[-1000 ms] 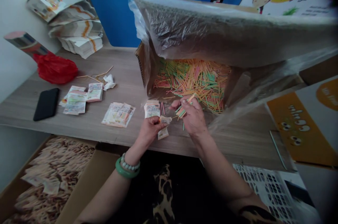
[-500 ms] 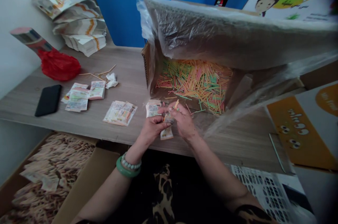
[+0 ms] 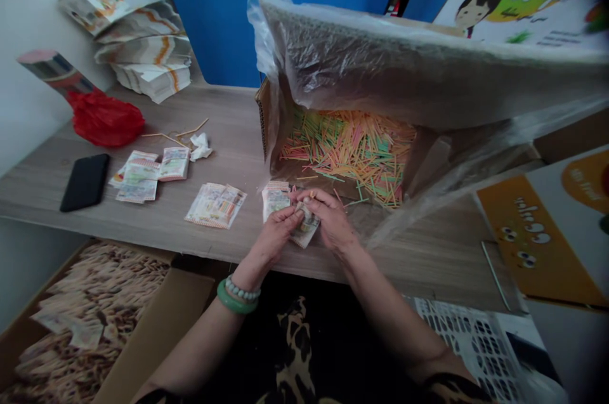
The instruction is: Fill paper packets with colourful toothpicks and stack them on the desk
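Paper packet (image 3: 307, 231) sits pinched between both hands at the surface's (image 3: 228, 144) near edge, just in front of the box of coloured sticks (image 3: 352, 150). Left hand (image 3: 273, 236) & right hand (image 3: 330, 220) clamp it together; long axis tilted, upper end pointing away-left.

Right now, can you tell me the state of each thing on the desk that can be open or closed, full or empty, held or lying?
Left hand: closed on the small packet.
Right hand: closed on the same packet.
Small packet: held between both hands, above the desk edge.
Cardboard box: open, plastic-lined, colored sticks inside.
Phone: flat, screen dark.
Red bag: crumpled, lying.
Other packets: lying flat.
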{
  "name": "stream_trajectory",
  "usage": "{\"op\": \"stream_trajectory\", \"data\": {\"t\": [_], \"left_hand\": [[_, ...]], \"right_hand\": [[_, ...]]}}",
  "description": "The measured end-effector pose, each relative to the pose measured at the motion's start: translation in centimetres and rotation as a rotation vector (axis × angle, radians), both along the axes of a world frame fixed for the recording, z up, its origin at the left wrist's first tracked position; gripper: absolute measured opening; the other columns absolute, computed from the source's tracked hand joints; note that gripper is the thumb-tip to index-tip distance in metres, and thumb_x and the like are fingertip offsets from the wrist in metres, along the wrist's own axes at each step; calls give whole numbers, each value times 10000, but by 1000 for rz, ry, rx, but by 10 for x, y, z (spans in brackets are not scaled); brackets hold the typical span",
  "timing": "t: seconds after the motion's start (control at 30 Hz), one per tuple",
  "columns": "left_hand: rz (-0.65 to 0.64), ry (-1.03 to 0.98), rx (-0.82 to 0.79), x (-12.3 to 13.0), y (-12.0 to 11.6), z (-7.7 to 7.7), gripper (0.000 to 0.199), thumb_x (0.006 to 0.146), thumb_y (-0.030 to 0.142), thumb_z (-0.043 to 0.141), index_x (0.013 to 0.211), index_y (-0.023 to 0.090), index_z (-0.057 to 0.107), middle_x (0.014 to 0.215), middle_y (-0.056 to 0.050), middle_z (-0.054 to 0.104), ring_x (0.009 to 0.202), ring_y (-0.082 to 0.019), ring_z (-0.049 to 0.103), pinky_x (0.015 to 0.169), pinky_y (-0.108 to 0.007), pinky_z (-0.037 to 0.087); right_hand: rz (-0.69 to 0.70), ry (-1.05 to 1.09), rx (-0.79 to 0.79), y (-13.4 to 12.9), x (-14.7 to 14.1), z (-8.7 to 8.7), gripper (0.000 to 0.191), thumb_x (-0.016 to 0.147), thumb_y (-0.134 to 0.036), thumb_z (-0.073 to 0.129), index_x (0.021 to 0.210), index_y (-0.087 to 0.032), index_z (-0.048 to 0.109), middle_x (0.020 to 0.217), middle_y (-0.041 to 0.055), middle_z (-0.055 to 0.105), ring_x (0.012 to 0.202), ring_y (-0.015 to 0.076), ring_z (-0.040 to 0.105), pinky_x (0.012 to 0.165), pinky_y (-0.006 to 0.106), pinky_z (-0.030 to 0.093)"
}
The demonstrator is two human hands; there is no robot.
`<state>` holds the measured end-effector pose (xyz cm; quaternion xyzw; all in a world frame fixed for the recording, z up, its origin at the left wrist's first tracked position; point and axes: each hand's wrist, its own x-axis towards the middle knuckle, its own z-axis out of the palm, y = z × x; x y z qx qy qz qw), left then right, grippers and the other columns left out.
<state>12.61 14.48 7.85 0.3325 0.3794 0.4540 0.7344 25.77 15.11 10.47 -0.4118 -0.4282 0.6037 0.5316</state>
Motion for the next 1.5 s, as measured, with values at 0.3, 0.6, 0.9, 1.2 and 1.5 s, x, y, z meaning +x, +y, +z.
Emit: {"op": "stream_trajectory", "data": {"t": [0.3,0.6,0.9,1.2,1.5], "left_hand": [[143,24,69,-3,-2,0,331,673,425,857,877,173,789,862,-43,719,812,-144,591,792,-257,454],[307,-22,46,-18,-14,-3,308,694,439,837,841,177,771,785,-22,679,704,-121,533,682,-236,431],[342,230,146,-67,-33,12,204,756,355,772,833,166,772,787,-33,684,743,-155,548,714,-272,428],[379,1844,389,-115,32,-18,298,977,264,435,917,168,710,945,-131,635,888,-284,570,749,-374,382],[594,1862,351,-124,27,4,400,933,313,539,1283,130,606,1183,-210,587,1036,-361,557,848,-452,423]], "right_hand": [[26,-372,222,-8,9,-3,278,892,-352,569,1113,-292,726,1251,27,704,1203,198,622,1091,424,448],[142,-834,390,-19,-17,-11,470,957,-316,383,1383,-248,571,1383,67,625,1283,218,584,1112,433,457],[184,-782,94,-28,-46,-17,380,902,-328,502,1253,-256,629,1118,58,750,1066,244,689,910,379,532],[9,-1475,32,-1,-36,-17,342,965,-310,419,1165,-150,646,1227,175,656,1120,308,625,964,450,471],[-1,-1431,-122,30,-44,-29,296,919,-237,443,1102,-154,660,1104,154,708,994,269,666,808,368,484]]}}
